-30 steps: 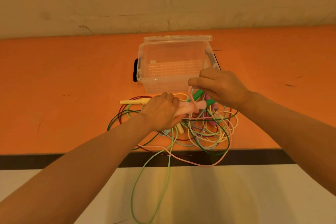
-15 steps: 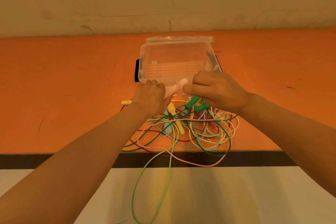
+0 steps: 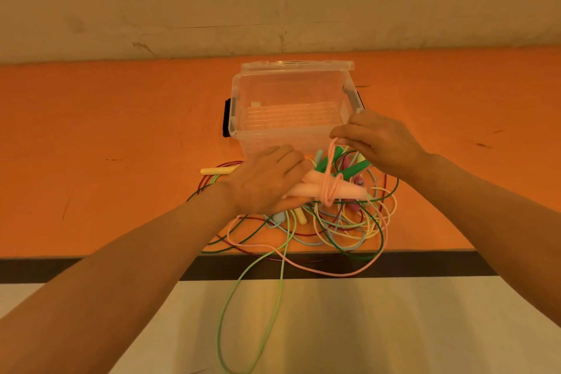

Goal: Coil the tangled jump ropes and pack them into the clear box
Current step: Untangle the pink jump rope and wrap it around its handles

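Note:
A tangle of jump ropes [image 3: 343,222] in green, yellow, blue, dark red and pink lies on the orange table in front of the clear box [image 3: 291,112], which stands open with nothing in it. My left hand [image 3: 267,182] grips the pink handles [image 3: 349,190], held level above the tangle. My right hand [image 3: 379,143] pinches the pink cord [image 3: 329,170], which loops a few turns round the handles. The rest of the pink cord trails over the table's front edge.
A yellow handle [image 3: 217,171] lies left of the tangle. Green handles [image 3: 356,168] stick up behind the pink ones. A light green cord [image 3: 243,313] hangs down past the table's dark front edge [image 3: 425,264]. The box has black latches [image 3: 227,117] and its lid behind it.
Both hands came down from the box's front wall toward me. The pink handles now lie level and the pink cord is wound round them, drawn up by my right hand.

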{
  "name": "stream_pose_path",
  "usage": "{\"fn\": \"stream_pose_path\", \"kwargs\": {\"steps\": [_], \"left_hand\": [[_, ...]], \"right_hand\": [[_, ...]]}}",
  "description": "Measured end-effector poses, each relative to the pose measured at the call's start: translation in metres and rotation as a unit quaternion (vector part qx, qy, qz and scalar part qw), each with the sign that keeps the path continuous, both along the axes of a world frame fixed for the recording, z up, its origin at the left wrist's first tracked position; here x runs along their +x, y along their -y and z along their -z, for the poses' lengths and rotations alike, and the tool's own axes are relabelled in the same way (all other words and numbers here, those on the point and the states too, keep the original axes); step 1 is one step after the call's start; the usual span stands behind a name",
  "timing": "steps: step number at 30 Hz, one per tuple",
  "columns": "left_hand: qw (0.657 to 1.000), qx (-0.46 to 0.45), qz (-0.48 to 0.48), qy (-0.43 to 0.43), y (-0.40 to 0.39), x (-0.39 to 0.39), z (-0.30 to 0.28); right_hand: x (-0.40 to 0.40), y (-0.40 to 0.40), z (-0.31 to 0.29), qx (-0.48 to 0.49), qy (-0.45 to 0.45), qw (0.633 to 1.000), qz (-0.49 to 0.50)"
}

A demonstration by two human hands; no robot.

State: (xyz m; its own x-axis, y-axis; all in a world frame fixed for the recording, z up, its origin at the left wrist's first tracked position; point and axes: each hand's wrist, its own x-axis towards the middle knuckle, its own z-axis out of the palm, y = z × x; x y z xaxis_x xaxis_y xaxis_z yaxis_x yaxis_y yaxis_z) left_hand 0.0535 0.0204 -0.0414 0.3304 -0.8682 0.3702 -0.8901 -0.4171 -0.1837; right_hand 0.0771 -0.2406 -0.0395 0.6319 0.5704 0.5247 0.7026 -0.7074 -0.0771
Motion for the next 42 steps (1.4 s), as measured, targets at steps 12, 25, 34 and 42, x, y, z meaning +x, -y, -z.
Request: {"fn": "stream_pose_path", "kwargs": {"steps": [12, 25, 34, 42], "left_hand": [[0.994, -0.099, -0.047, -0.024, -0.011, 0.008, -0.011], [0.929, -0.183, -0.282, -0.154, -0.035, 0.018, 0.0], [0.885, -0.173, -0.377, -0.213, -0.031, 0.022, -0.002], [0.857, -0.134, -0.458, -0.196, -0.018, 0.024, -0.006]], "right_hand": [[-0.01, 0.017, 0.03, -0.024, -0.072, 0.995, 0.066], [-0.016, 0.022, 0.035, -0.118, -0.017, 0.983, 0.14], [-0.013, 0.005, 0.027, -0.082, 0.08, 0.99, 0.083], [-0.015, -0.007, 0.019, -0.062, -0.1, 0.989, 0.09]]}}
